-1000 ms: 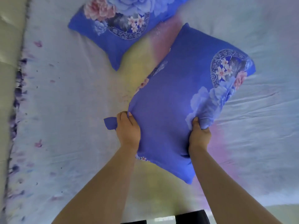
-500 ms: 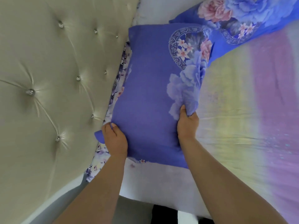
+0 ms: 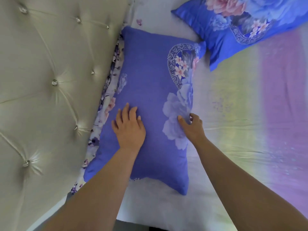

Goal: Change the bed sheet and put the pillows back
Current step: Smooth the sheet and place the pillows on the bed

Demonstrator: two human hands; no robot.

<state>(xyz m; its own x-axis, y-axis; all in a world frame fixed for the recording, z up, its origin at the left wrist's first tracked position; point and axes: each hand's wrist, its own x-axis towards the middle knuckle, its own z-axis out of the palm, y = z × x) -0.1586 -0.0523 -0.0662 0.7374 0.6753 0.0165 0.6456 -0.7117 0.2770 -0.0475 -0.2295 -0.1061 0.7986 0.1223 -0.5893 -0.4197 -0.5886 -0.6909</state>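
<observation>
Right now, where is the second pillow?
In the head view, the second pillow lies top right on the sheet, beyond the nearer pillow, almost touching its far corner.

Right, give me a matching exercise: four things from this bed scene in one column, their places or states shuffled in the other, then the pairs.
1. left hand
2. right hand
3. near pillow
4. far pillow

A. lies alongside the headboard
B. fingers curled at the near pillow's edge
C. top right, slanted on the sheet
D. flat on the near pillow

Pairs: 1-D, 2-B, 3-A, 4-C
</observation>
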